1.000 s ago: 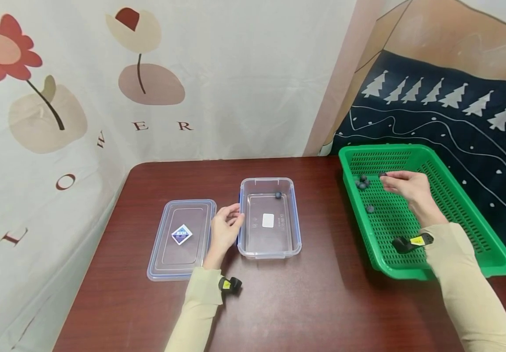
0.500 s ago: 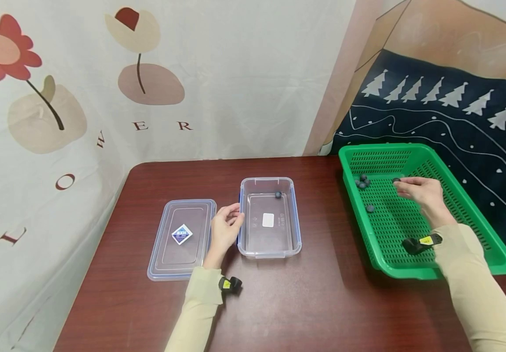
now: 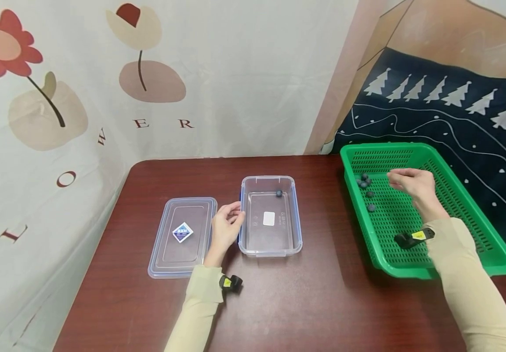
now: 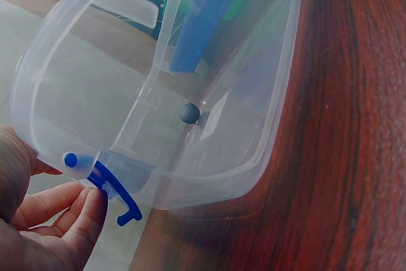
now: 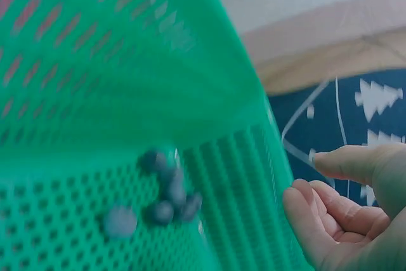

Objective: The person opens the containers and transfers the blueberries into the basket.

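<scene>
**Berry transfer station: right hand empty above basket, left hand steadying container**

Background: a dark red-brown table (image 3: 279,303) stands against a pale flower-printed cloth, with a navy tree-patterned cloth behind its right end. All places below are given relative to the clear container.

Green perforated basket (image 3: 490,239): well to the right of the container, long axis running away from the person and angled slightly rightward. Its far-left corner holds a small cluster of dark berries (image 3: 364,181), with two more lying apart just nearer the person.

Clear container (image 3: 270,247): centre of the table, long axis pointing away from the person, open side up. One berry (image 3: 279,193) lies at its far end.

Lid (image 3: 183,237): flat, just left of the container, parallel to it.

Left hand (image 3: 225,229): between lid and container, fingers loosely curved against the container's left wall by the blue latch (image 4: 117,193); touching, not clamping.

Right hand (image 3: 411,183): above the basket. Half a second ago its fingertips pinched a berry; now the fingers are loosely curled and the wrist view shows nothing in them. One more loose berry lies on the basket floor than before. Judgement: the berry was dropped back, so no transfer is under way.
</scene>
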{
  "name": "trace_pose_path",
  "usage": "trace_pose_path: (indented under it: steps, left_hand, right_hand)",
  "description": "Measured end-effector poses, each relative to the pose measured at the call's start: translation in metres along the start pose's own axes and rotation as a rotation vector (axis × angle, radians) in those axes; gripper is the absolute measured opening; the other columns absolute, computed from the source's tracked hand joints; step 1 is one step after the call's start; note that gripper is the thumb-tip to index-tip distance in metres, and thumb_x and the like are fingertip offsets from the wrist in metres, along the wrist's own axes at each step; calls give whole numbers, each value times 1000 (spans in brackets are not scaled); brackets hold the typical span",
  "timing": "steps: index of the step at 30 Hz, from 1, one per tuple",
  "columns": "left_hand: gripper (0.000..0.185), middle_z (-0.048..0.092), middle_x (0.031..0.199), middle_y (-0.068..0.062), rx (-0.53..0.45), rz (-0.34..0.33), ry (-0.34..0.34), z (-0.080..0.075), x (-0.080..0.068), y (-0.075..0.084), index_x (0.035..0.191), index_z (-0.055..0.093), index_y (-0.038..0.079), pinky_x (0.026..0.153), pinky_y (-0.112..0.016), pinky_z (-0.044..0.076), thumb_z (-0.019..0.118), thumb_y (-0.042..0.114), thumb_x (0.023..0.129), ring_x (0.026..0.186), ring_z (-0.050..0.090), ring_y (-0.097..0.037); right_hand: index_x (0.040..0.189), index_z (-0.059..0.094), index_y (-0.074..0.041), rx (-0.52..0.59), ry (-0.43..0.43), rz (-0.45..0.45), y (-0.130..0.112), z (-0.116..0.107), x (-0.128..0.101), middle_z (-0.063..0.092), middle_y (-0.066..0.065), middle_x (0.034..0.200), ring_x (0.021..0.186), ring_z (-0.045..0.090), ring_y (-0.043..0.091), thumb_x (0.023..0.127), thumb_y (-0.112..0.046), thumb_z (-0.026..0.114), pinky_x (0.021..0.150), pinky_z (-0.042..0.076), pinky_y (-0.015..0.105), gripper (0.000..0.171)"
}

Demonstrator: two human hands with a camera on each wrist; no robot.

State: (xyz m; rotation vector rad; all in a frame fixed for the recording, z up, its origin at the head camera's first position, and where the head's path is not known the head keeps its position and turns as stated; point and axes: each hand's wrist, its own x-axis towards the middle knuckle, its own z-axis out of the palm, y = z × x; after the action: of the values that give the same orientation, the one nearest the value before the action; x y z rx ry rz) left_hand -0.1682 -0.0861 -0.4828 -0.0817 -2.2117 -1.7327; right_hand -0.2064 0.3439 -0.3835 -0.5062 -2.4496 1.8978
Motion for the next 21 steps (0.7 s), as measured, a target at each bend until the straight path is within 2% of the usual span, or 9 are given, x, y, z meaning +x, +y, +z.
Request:
trace_pose_path:
  steps: [6,8,10,13,15,18,21]
  left_hand:
    - [25,61,93,-25,8,-7,-1,1,0,1,104,63,-14,78,-28,58,64,-10,79,84,62,-35]
    - [26,61,93,-25,3,-9,-2,1,0,0,104,63,-15,78,-29,58,64,-10,79,84,62,-35]
    - [26,61,93,-26,5,-8,-3,1,1,0,104,63,-15,79,-30,58,64,-10,79,84,62,-35]
    - [26,61,93,-26,1,-9,-5,1,1,-1,104,63,-15,79,-32,58,63,-11,79,84,62,-36]
    - [26,61,93,-26,1,-9,-6,1,1,-1,104,63,-14,79,-33,58,63,-11,79,85,62,-36]
    - [26,61,93,-26,-1,-10,-7,1,1,-1,105,63,-15,80,-33,58,63,-11,79,85,62,-36]
    - [26,61,93,-26,0,-13,-6,0,1,-1,104,63,-15,79,-33,58,64,-11,79,85,62,-37]
  right_hand:
    - [87,69,-15,20,-14,-100,-23,32,1,64,-13,73,65,64,1,84,-14,69,64,57,15,3]
    - [94,69,-4,16,-22,-127,-30,45,2,64,-13,71,64,64,2,84,-11,69,64,57,15,12]
    - [103,65,3,-34,-31,-149,-35,57,2,63,-14,71,65,64,1,85,-12,68,65,57,15,24]
    - [116,57,13,-79,-61,-159,-43,76,2,62,-14,74,67,64,-1,87,-12,66,71,58,19,39]
    - [117,57,12,-91,-90,-157,-47,89,1,62,-11,77,67,64,-2,88,-12,64,74,58,21,39]
    - [117,58,12,-82,-125,-159,-51,110,0,65,0,87,68,64,-1,89,-9,63,76,57,22,35]
    - [115,60,9,-112,-144,-156,-53,131,-2,66,14,99,77,68,10,89,-11,63,78,56,22,33]
